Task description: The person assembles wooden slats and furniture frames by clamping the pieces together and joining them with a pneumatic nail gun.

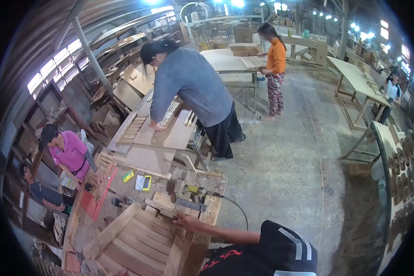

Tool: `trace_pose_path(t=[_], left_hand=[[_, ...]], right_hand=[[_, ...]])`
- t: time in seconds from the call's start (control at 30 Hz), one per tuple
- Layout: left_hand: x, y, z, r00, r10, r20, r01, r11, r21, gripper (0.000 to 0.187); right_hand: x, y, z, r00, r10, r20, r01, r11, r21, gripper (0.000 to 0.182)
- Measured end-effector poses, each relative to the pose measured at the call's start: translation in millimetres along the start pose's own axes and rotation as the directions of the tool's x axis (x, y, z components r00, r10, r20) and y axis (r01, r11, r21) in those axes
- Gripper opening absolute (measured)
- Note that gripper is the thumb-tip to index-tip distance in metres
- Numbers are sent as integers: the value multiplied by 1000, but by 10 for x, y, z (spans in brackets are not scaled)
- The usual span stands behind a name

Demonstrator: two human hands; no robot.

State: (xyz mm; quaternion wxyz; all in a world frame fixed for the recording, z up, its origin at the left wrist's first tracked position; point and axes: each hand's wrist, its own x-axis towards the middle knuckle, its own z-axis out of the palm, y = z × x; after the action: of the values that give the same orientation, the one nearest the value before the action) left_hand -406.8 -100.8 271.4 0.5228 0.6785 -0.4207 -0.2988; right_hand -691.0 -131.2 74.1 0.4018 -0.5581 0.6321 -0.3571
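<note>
A slatted wooden panel (135,246) with thick side rails lies on the workbench at the bottom of the view. My right hand (187,222) reaches in from the right, its fingers closed on the panel's upper right end. Just beyond the fingers are wooden blocks (165,202) and a metal bar (191,204). A yellow-green power tool (194,189) with a black cord sits behind them. A small part of my left hand (120,272) shows at the bottom edge by the panel; its fingers are hidden.
On the bench (124,187) are a yellow box (128,176), a white-and-yellow packet (143,182), a dark tool (119,202) and a red strip (99,198). A person in grey (193,83) bends over a board-covered table ahead. Others work at left and farther back. Concrete floor (285,184) lies right.
</note>
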Motion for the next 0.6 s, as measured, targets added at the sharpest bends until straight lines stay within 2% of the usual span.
trace_pose_path(t=[0.07,0.13,0.2,0.3,0.33,0.4,0.43,0.47,0.5,0.53,0.57,0.6], left_hand=[[-208,106,34,998,55,12,-55,997,46,18],[-408,167,-7,995,100,26,-103,989,106,18],[-623,190,-113,991,127,34,-131,979,156,17],[-876,196,-287,983,183,35,-186,964,191,16],[-978,185,-371,980,195,42,-199,959,201,16],[-1234,129,-614,964,261,48,-264,929,259,15],[-1390,91,-746,941,329,73,-335,886,322,15],[-1534,60,-869,931,355,83,-361,861,359,15],[-1686,22,-963,947,315,63,-317,879,356,15],[-1775,-123,-1059,996,85,-4,-84,989,120,18],[-1822,-123,-1150,998,46,-32,-38,979,199,20],[-1932,-155,-1237,999,1,-39,10,962,272,21]], right_hand=[[21,77,-59,987,-32,160,2,983,183,68],[-56,118,-96,959,-52,280,-23,966,258,72],[-191,26,-245,923,-54,380,-29,978,208,74],[-197,261,-44,865,33,500,-135,976,169,73],[-255,327,27,893,59,447,-137,980,143,68],[-366,579,213,942,-17,336,-13,996,85,62],[-538,222,-18,900,62,431,-71,997,5,53],[-439,757,364,871,-86,484,-13,980,196,44],[-667,146,135,840,53,540,-216,945,244,42],[-625,562,451,873,-7,487,-135,957,256,43],[-559,932,807,916,-67,396,-54,956,288,45],[-651,798,901,898,-59,436,-73,957,280,46]])
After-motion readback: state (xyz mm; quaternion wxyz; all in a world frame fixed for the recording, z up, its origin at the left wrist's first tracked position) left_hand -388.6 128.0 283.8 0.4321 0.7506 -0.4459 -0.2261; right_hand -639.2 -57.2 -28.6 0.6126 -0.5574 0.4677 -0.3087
